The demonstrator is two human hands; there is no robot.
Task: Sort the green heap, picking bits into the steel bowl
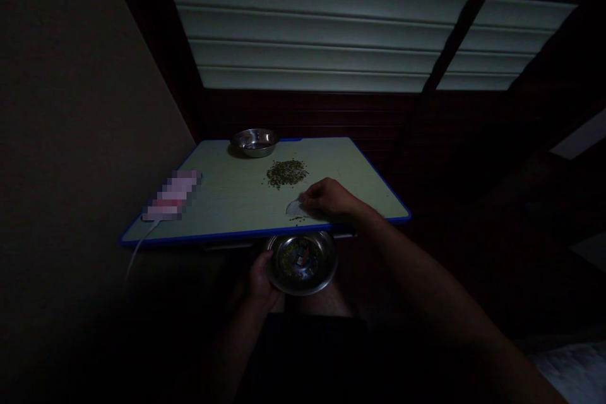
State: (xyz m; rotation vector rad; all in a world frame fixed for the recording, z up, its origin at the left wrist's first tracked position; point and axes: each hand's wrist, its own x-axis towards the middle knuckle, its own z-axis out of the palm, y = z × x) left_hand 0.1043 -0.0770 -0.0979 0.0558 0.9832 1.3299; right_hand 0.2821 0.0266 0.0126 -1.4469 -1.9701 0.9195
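My left hand grips the rim of a shiny metal bowl just below the table's front edge. Inside this bowl lie some small greenish grains and a label-like patch of red and white. On the table, my right hand is closed on a thin, pale, rounded piece, held low against the surface; its exact kind is unclear. A few loose grains lie between that piece and the edge. Farther back spreads a pile of small greenish-brown grains, like mung beans.
A second metal bowl stands at the back left of the pale table, which has a blue rim. At the left lies a blurred pink phone-like object with a white cable. Behind is a dark-framed slatted panel. The room is dim.
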